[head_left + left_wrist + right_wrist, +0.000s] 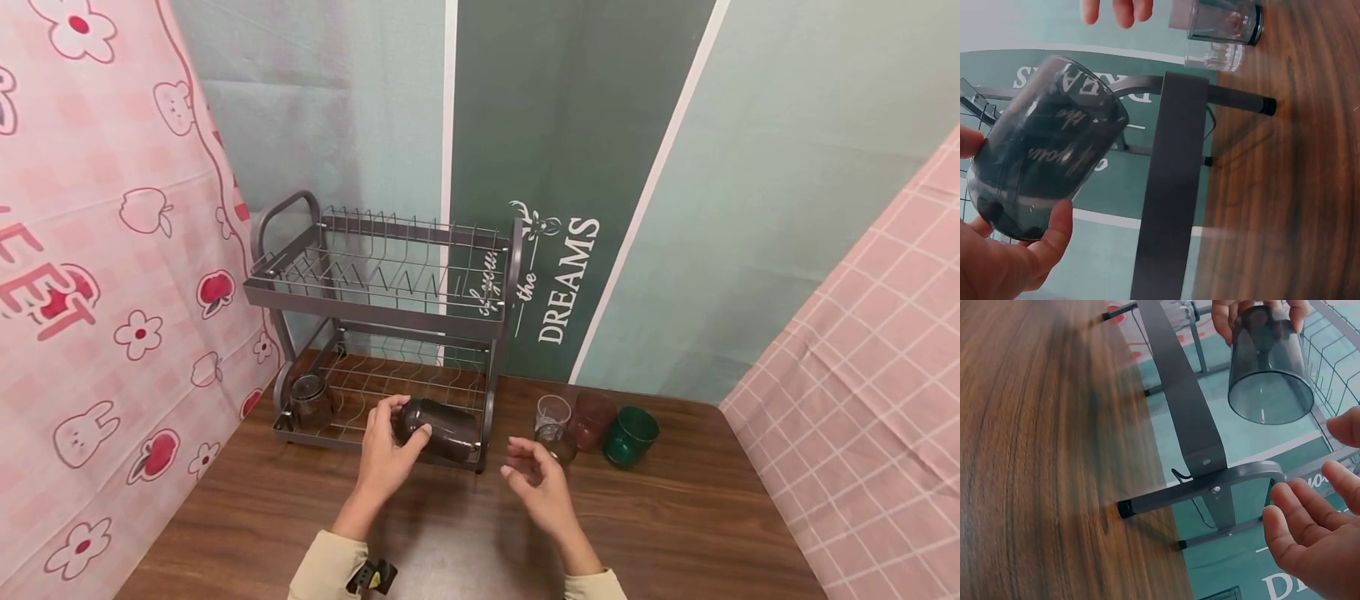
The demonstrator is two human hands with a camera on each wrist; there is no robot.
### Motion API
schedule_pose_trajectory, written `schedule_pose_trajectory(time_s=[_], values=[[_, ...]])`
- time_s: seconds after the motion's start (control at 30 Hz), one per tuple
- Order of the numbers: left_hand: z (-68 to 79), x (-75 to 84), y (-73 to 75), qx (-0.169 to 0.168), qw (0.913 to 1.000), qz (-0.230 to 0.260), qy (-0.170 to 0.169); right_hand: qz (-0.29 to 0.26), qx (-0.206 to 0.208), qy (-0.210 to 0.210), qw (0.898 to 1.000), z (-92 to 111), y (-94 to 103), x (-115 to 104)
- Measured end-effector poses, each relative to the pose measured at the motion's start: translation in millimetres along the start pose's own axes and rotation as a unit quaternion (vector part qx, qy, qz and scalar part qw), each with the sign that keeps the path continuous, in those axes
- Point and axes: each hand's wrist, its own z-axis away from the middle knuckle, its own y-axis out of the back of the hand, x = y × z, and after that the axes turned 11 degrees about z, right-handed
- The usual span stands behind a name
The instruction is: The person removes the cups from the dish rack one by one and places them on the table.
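My left hand (390,454) grips a smoky dark drinking glass (442,429) near its base, fingers on one side and thumb on the other. The glass lies tilted on its side in the air at the front of the rack's lower tier, mouth to the right. In the left wrist view its see-through wall shows the thumb (1060,219) close to the base. My right hand (543,492) is held off to the right with loosely bent fingers and nothing in it, as the right wrist view of this hand (1316,531) also shows.
A two-tier dish rack (375,304) stands on the wooden table (637,533). Another glass (311,404) stands at the left of its lower tier. Right of the rack are a clear glass (553,412), a reddish glass (595,419), a brownish glass (561,446) and a green glass (631,437).
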Motion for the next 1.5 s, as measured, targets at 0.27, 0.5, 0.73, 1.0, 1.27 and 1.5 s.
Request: schedule_pose_trajectory(time_s=[0.27, 0.5, 0.73, 1.0, 1.27, 1.5], values=[[6.1, -3.3, -7.1, -0.015, 0.9965, 0.078, 0.027, -0.076, -0.010, 0.013, 0.997, -1, -7.2, 21], [13.3, 29.6, -9.1, -0.026, 0.9897, 0.131, 0.051, -0.124, -0.022, 0.045, 0.991, -3, -9.0, 27], [17.7, 31.1, -13.5, -0.045, 0.9823, 0.162, 0.082, -0.139, -0.038, 0.062, 0.988, -5, -8.6, 26], [23.2, 29.3, -18.7, -0.060, 0.9795, 0.175, 0.080, -0.151, -0.053, 0.067, 0.985, -6, -9.2, 24], [26.7, 18.0, -24.5, -0.066, 0.9771, 0.187, 0.076, -0.182, -0.058, 0.088, 0.978, -7, -10.0, 23], [25.1, 33.7, -22.4, -0.082, 0.9807, 0.157, 0.082, -0.199, -0.048, 0.090, 0.975, -7, -8.1, 22]])
